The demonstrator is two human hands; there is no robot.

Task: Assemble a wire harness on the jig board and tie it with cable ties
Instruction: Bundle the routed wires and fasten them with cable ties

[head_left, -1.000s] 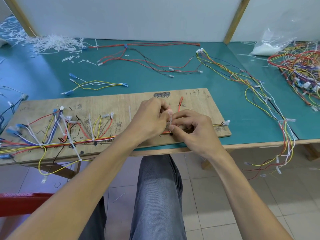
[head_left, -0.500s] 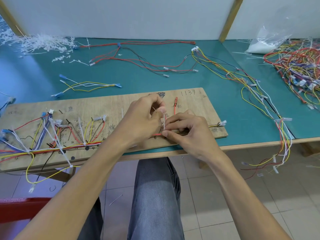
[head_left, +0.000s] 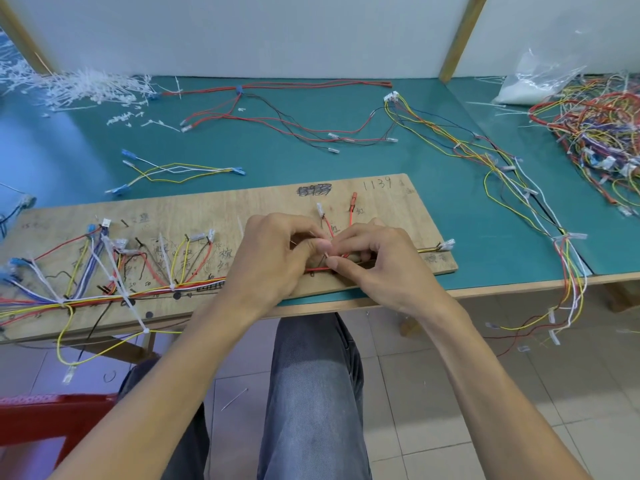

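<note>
Plywood jig board (head_left: 277, 202) lies under both hands, which meet knuckle to knuckle near its front edge. The left hand (head_left: 277, 258) and right hand (head_left: 384, 268) are curled, thumbs and forefingers closed together on a thin pale cable tie (head_left: 327, 252) where red wires cross; little of the tie shows.

Below the wrists are a denim knee (head_left: 311, 393) and floor tiles (head_left: 433, 410). Beyond the fingertips a green mat (head_left: 311, 161) covers the table, and far left of them lies a white heap of loose ties (head_left: 86, 86). Far right sits a tangled wire pile (head_left: 595, 133).

The wire harness (head_left: 156, 292) has its long axis running sideways, leftward from the fingers along the board's near edge, with branches fanning away. Just past the fingertips two red leads point away, ending in a white connector (head_left: 320, 209) and a red connector (head_left: 353, 197).
</note>
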